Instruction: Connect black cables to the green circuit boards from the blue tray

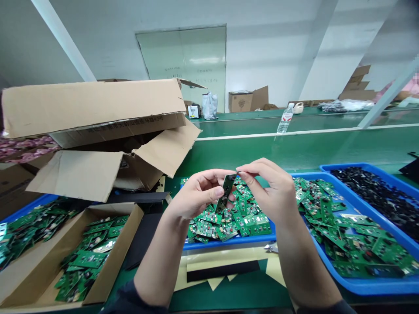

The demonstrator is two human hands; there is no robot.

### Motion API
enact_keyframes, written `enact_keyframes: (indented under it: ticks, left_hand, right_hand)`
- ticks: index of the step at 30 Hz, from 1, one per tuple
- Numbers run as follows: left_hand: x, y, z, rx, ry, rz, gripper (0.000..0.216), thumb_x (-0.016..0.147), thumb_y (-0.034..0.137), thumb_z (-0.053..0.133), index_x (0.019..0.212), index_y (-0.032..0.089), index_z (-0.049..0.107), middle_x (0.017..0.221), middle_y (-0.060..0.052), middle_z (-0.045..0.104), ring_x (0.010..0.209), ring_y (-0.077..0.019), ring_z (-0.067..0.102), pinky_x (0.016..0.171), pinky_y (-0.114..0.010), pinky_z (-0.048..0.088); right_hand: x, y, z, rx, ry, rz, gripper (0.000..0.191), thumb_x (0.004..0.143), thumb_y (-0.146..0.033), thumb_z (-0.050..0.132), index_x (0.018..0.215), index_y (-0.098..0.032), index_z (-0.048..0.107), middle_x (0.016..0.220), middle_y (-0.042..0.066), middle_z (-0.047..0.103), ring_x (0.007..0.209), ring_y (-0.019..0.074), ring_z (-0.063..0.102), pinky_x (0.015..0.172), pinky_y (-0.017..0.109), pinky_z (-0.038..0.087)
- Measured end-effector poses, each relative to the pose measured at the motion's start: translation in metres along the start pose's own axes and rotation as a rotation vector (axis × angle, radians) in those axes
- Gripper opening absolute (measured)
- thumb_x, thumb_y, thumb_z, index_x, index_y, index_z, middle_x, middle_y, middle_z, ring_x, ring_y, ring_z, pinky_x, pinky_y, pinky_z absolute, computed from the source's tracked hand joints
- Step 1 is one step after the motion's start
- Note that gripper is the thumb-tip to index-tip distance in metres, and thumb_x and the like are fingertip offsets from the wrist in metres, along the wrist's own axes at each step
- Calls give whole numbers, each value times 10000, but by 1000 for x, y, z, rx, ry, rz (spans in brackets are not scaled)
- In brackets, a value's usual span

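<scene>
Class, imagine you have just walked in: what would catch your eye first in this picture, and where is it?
Probably the centre, where the left hand grips a small circuit board and the right hand has its fingertips at the board's upper end. Next might come the large cardboard box at upper left, then the blue tray heaped with green circuit boards at lower right.

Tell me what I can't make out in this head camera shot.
In the head view:
Whether the right hand grips anything at the circuit board: too small.
Part of that board: covered by the left hand.
The rest of the silver tool: hidden by the right forearm.
Shapes of the black pieces: too small.
Right side of their blue tray: cut off by the edge.
</scene>
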State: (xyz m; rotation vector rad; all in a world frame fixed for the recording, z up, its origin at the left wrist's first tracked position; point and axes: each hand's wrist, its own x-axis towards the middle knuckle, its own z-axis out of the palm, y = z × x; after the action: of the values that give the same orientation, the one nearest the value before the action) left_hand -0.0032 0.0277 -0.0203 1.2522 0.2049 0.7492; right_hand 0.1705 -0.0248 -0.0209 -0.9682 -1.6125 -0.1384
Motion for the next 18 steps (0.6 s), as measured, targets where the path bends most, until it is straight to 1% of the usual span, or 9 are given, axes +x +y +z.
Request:
enact_keyframes:
  ticks: [4, 9, 12, 18]
  left_hand:
    - [0, 0, 0, -12, -17, -26, 337, 733, 279, 793, 1042, 162, 726, 792, -47, 651, 680, -133, 648, 607, -253, 597]
    - [-1, 2, 0, 48, 6, -32, 329, 734, 281, 793, 1037, 169, 731, 827, -46, 669, 688, -128, 648, 630, -262, 593]
    - [-2, 3, 0, 56, 19, -45, 324, 743, 278, 785, 1042, 167, 728, 838, -51, 679, 698, -132, 648, 627, -264, 590]
    - [-1, -1, 3, 11, -5, -65, 311, 705, 300, 816, 971, 157, 742, 748, -40, 677, 662, -137, 650, 604, -271, 591]
  right_hand:
    - [0, 0, -5, 5, 4, -43, 117, 890, -147, 577, 849, -202, 672, 738, 27, 657, 692, 154, 610, 637, 289, 498]
    - [0, 1, -13, -35, -45, -59, 126, 889, -146, 580, 849, -213, 678, 758, 32, 656, 699, 162, 621, 643, 298, 511]
    - [0, 2, -16, -50, -46, -77, 119, 885, -143, 589, 858, -211, 682, 772, 33, 650, 709, 157, 621, 650, 289, 513]
    - [0, 3, -15, -72, -18, -135, 138, 889, -119, 579, 899, -202, 689, 788, 39, 640, 705, 148, 610, 629, 277, 504]
